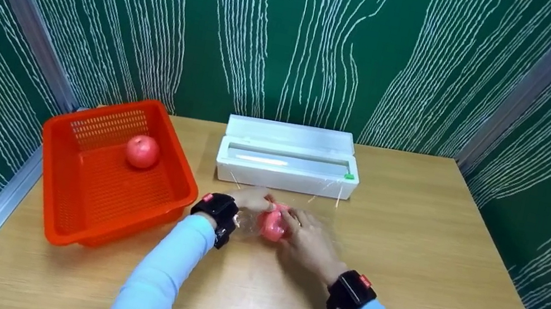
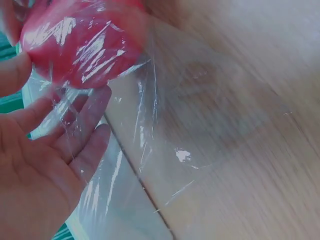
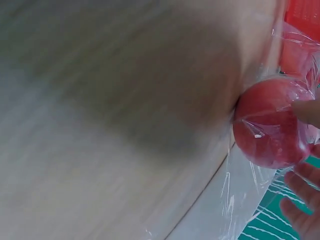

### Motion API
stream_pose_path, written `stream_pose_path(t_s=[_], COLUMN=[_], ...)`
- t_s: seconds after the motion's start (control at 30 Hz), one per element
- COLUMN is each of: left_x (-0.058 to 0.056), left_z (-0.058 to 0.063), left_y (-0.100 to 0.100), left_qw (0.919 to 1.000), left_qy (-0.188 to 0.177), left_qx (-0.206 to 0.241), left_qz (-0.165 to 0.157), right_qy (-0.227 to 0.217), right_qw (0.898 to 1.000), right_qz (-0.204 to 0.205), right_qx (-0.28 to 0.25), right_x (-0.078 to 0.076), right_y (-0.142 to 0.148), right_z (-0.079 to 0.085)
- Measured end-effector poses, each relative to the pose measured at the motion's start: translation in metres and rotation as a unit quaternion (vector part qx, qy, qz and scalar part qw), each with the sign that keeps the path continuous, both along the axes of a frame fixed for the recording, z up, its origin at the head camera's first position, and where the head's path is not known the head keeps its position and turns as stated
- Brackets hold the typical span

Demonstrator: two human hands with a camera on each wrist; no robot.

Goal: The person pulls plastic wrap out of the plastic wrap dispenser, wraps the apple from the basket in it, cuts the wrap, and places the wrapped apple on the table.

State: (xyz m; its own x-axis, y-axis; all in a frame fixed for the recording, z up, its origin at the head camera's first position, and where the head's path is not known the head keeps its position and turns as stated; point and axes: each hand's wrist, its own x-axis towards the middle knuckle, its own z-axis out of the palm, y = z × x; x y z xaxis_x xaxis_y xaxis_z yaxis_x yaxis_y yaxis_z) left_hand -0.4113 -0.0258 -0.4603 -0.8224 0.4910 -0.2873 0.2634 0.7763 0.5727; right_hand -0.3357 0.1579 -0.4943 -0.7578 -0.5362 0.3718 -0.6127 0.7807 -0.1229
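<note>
A red round fruit (image 1: 274,224) sits on the table in clear plastic wrap (image 2: 150,100), between both hands. My left hand (image 1: 252,198) is at the fruit's upper left. In the left wrist view, its thumb and a finger hold the wrap against the fruit, while the other fingers lie loosely extended behind the film. From the other side, my right hand (image 1: 312,240) holds the wrapped fruit, its thumb on top and fingers around the far side. The film stretches from the fruit toward a white wrap box (image 1: 285,180) with its lid raised.
An orange-red plastic basket (image 1: 65,219) stands on the left, with another red fruit (image 1: 142,151) inside. A green slide cutter (image 1: 349,176) is on the box's right front edge. Green patterned panels (image 1: 384,54) enclose the wooden table (image 1: 434,250) at the back and sides.
</note>
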Motion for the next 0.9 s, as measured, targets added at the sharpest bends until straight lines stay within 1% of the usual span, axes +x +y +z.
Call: stream_pose_path(t_s=[0.07, 0.1, 0.13, 0.2, 0.3, 0.43, 0.57, 0.63, 0.7, 0.73, 0.77, 0.8, 0.83, 0.87, 0.9], left_x=[-0.004, -0.005, -0.007, -0.009, -0.012, -0.017, -0.021, -0.022, -0.02, -0.016, -0.012, -0.007, 0.0, 0.009, 0.019], left_z=[-0.001, -0.002, -0.002, -0.004, -0.007, -0.016, -0.024, -0.025, -0.024, -0.022, -0.019, -0.016, -0.014, -0.011, -0.009], left_y=[0.002, 0.002, 0.003, 0.003, 0.0, -0.002, -0.004, -0.005, -0.007, -0.008, -0.008, -0.009, -0.01, -0.01, -0.011], left_qw=[0.9998, 0.9998, 1.0, 0.9998, 0.9986, 0.9971, 0.9947, 0.9933, 0.9905, 0.9877, 0.9834, 0.9767, 0.9665, 0.9538, 0.9396], left_qy=[0.016, 0.015, 0.008, -0.006, -0.011, 0.02, 0.032, 0.036, 0.058, 0.075, 0.1, 0.131, 0.166, 0.194, 0.212], left_qx=[-0.007, -0.006, 0.0, 0.009, 0.02, 0.021, 0.039, 0.045, 0.054, 0.062, 0.073, 0.088, 0.106, 0.133, 0.162], left_qz=[-0.007, -0.005, 0.0, 0.016, 0.048, 0.07, 0.09, 0.101, 0.113, 0.122, 0.133, 0.146, 0.164, 0.187, 0.215], right_qy=[-0.014, -0.021, -0.029, -0.048, -0.076, -0.108, -0.13, -0.141, -0.152, -0.158, -0.165, -0.173, -0.181, -0.187, -0.193], right_qw=[1.0, 1.0, 0.999, 0.999, 0.997, 0.993, 0.991, 0.989, 0.988, 0.987, 0.986, 0.984, 0.983, 0.982, 0.98], right_qz=[-0.009, -0.015, -0.02, -0.025, -0.028, -0.037, -0.04, -0.036, -0.032, -0.031, -0.031, -0.03, -0.031, -0.032, -0.034], right_qx=[0.001, 0.002, 0.003, 0.001, -0.002, -0.006, -0.009, -0.01, -0.011, -0.013, -0.015, -0.017, -0.02, -0.022, -0.024], right_x=[-0.005, -0.007, -0.01, -0.015, -0.022, -0.031, -0.039, -0.044, -0.047, -0.049, -0.051, -0.052, -0.053, -0.054, -0.055], right_y=[-0.002, -0.002, -0.003, -0.005, -0.01, -0.014, -0.016, -0.017, -0.018, -0.019, -0.019, -0.02, -0.02, -0.02, -0.02], right_z=[0.002, 0.004, 0.005, 0.006, 0.008, 0.01, 0.014, 0.017, 0.019, 0.02, 0.02, 0.02, 0.02, 0.02, 0.02])
